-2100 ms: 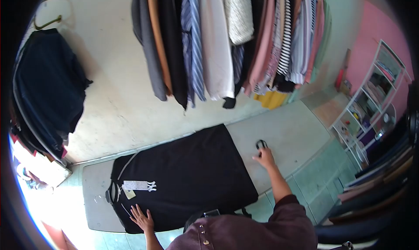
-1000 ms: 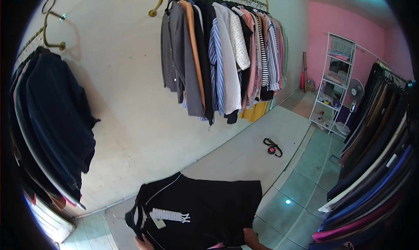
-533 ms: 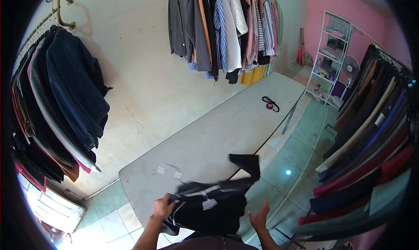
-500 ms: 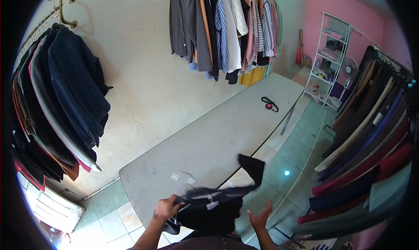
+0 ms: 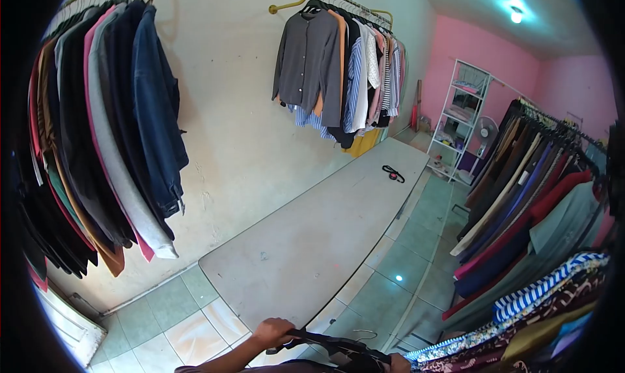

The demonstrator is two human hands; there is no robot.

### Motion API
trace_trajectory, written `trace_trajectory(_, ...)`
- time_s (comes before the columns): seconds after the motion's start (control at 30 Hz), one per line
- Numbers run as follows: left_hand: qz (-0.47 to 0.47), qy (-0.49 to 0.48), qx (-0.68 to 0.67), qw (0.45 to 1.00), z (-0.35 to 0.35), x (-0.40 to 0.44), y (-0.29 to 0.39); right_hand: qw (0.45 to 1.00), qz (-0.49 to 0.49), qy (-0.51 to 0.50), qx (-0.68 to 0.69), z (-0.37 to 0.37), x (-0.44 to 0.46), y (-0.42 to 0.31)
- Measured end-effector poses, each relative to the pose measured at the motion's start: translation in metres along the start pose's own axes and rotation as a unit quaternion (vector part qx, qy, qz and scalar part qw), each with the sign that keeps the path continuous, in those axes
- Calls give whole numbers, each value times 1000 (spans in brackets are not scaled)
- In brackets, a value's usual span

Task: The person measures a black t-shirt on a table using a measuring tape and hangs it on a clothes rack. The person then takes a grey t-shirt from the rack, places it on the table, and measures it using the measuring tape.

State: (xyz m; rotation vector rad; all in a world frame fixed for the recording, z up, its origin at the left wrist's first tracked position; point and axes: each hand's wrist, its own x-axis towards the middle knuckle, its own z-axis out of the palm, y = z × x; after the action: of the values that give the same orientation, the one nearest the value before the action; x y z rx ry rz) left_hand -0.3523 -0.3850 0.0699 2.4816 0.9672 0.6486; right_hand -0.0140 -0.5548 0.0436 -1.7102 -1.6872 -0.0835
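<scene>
- Biggest change, with the black top [image 5: 338,348]: lifted from lying flat on the grey tabletop [image 5: 312,229] two seconds ago, now held low in front of the body, at the bottom edge of the view.
- Changed in shape too: no longer spread wide, but gathered into a narrow dark band stretching from one hand towards the other.
- Clasped at the left end of that band by the left hand [image 5: 273,332], knuckles uppermost, fingers wrapped around the cloth.
- Brought from open and apart from the cloth, half a second ago, to the other end of the band, in the case of the right hand [image 5: 398,362]. Largely cut off by the frame; cannot tell whether clenched on the cloth or only resting against it.
- Now showing plainly, just above the cloth near the right hand: a metal hanger hook [image 5: 366,334].
- Left lying on the far part of the tabletop, well away from both hands: a black strap with a red round case [image 5: 392,173].
- Newly in view at lower right, among other clothes: a blue-and-white striped garment [image 5: 547,287].
- Meaning for the handling, as a judgement: past the laid-flat stage, with weight now carried by hand instead of by the table.
</scene>
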Motion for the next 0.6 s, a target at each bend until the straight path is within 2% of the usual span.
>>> trace_trajectory(0.03, 17, 38, 18, 999, -2, -18, -8, 1000, 1, 0, -9, -4, -8, -15)
trace_trajectory(0.13, 29, 36, 24, 999, 1, -55, -18, 1000, 0, 3, -5, -21, -21, -63)
trace_trajectory(0.23, 75, 63, 44, 994, -13, -71, -17, 998, 44, -27, -41, -32, -57, -94)
trace_trajectory(0.3, 119, 95, 66, 986, -26, -85, -16, 992, 106, -63, -23, -39, -73, -122)
trace_trajectory(0.33, 116, 97, 69, 986, -30, -97, -19, 992, 102, -65, -21, -39, -78, -134)
trace_trajectory(0.4, 136, 162, 83, 974, -38, -124, -25, 992, 103, -75, 27, -35, -87, -157)
trace_trajectory(0.5, 89, 177, 127, 972, -57, -185, -26, 989, 96, -108, 21, -25, -103, -192)
trace_trajectory(0.57, 26, 153, 148, 977, -64, -231, -31, 986, 93, -133, 47, -15, -120, -214)
trace_trajectory(0.6, 25, 149, 157, 976, -62, -253, -34, 985, 93, -132, 56, -8, -133, -221)
